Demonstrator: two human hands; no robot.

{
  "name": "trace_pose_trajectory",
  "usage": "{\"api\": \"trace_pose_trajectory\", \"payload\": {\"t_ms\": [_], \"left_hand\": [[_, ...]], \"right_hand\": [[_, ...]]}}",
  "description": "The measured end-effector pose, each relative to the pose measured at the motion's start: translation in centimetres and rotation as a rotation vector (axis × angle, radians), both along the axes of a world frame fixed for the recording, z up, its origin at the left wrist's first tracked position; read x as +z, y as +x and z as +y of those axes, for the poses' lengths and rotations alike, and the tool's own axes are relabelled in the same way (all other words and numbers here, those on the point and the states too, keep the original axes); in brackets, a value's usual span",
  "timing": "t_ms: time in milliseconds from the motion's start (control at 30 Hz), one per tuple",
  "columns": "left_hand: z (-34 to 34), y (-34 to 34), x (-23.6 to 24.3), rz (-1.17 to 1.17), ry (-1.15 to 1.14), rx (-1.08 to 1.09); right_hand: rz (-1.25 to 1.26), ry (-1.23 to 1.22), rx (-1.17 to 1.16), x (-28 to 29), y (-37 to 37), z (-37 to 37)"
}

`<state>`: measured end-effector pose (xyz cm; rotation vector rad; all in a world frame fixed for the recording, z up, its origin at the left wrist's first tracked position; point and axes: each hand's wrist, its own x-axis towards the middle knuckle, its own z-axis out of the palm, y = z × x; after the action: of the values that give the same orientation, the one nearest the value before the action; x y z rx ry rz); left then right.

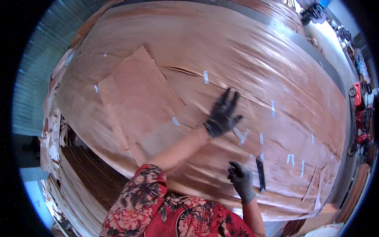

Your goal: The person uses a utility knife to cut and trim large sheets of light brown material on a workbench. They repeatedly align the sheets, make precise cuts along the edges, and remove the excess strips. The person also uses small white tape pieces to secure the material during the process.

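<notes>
Head view: brown sheet (252,114) beneath left fingers (225,98).

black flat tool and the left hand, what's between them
In the head view: a V of pale tape strips and a smaller tape piece, on the brown veneer sheet.

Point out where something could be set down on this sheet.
The widest free patch on the brown sheet lies between the loose brown piece and the far edge. A smaller, wrinkled one lies nearer the body, between the left hand and right hand. Right of that hand is crowded: black tool, tape strips.
</notes>
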<state>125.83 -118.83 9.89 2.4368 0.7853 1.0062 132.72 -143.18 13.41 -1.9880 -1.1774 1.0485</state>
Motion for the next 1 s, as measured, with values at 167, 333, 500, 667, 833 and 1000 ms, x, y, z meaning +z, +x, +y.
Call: {"api": "trace_pose_trajectory", "payload": {"t_ms": [167,333,500,667,833,1000], "left_hand": [[12.8,-12.4,0.0,0.305,0.256,0.438],[15.3,-16.2,-0.4,0.431,0.087,0.407],[15.5,-16.4,-1.1,0.452,0.250,0.351],[15.6,-16.7,-1.0,0.412,0.197,0.342],[15.8,-16.4,-0.9,0.353,0.152,0.367],[15.5,-16.3,-0.9,0.180,0.066,0.439]], "right_hand": [[0.456,-0.084,-0.351,2.2,0.6,0.3],[0.503,-0.125,-0.243,4.2,-0.9,6.3],[0.482,0.006,-0.046,3.9,-1.6,16.1],[0.611,0.076,0.006,3.2,-3.5,27.6],[0.518,0.109,-0.037,1.3,-5.3,35.2],[0.500,0.199,-0.138,-0.1,-5.1,36.5]]}}
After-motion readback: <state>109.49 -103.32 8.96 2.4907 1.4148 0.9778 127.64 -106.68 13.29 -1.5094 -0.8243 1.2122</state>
